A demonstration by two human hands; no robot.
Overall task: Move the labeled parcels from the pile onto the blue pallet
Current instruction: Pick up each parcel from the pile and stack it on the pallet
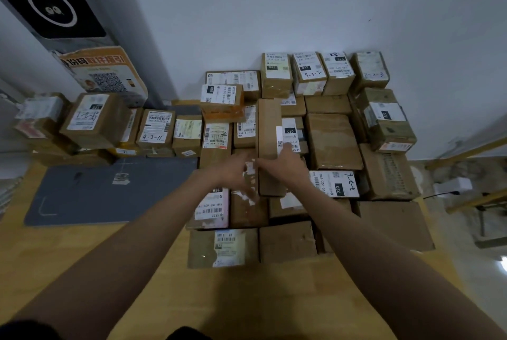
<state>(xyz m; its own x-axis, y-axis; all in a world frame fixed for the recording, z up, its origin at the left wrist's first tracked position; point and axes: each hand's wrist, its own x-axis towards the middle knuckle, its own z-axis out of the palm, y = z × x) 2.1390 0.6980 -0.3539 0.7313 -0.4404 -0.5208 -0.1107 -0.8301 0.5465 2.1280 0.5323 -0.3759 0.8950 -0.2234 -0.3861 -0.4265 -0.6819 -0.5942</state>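
Presently, item one: long narrow parcel (270, 145), brown carton, lying lengthwise on top of the stack of parcels (333, 142), its far end near an orange-taped box (221, 102), its near end between the two hands.

Right hand (285, 165): laid over the carton's right side near a white label (288, 138), fingers seemingly wrapped on the edge (motion blur softens the fingertips). Left hand (233, 171): at the carton's left near corner, fingers bent; whether they grip the carton or only touch it cannot be told.

Placement: carton rests on its neighbours, not lifted. No blue pallet can be made out; a grey mat (109, 191) lies on the wooden floor (247, 298) to the left, and a second cluster of boxes (93, 120) stands beyond it.

Handling note, as judgement: the carton is long, so hands set at one end will let the far end droop or drag. Better to slide one hand toward the middle, take both long edges, lift level and clear of the labelled boxes beside it before turning.
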